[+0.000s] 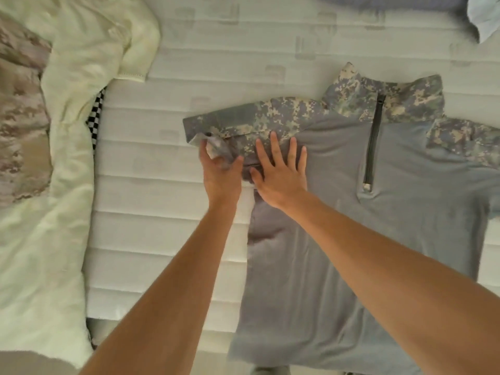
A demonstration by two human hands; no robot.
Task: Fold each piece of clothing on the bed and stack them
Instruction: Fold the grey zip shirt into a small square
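A grey shirt [338,212] with camouflage sleeves and collar and a dark front zip lies flat, front up, on the white mattress [162,212]. Its left camouflage sleeve [257,115] is folded across toward the shoulder. My left hand [220,171] grips the sleeve's cuff end at the shirt's left edge. My right hand [278,174] lies flat with spread fingers, pressing the sleeve and chest just right of the left hand. The right sleeve [465,142] spreads out toward the frame's right edge.
A cream fleece garment [67,131] lies heaped at the left over a tan camouflage piece [19,117] and a black-and-white checked cloth [97,117]. A pale blue garment [484,14] sits at the top right corner. The mattress's near edge runs along the bottom.
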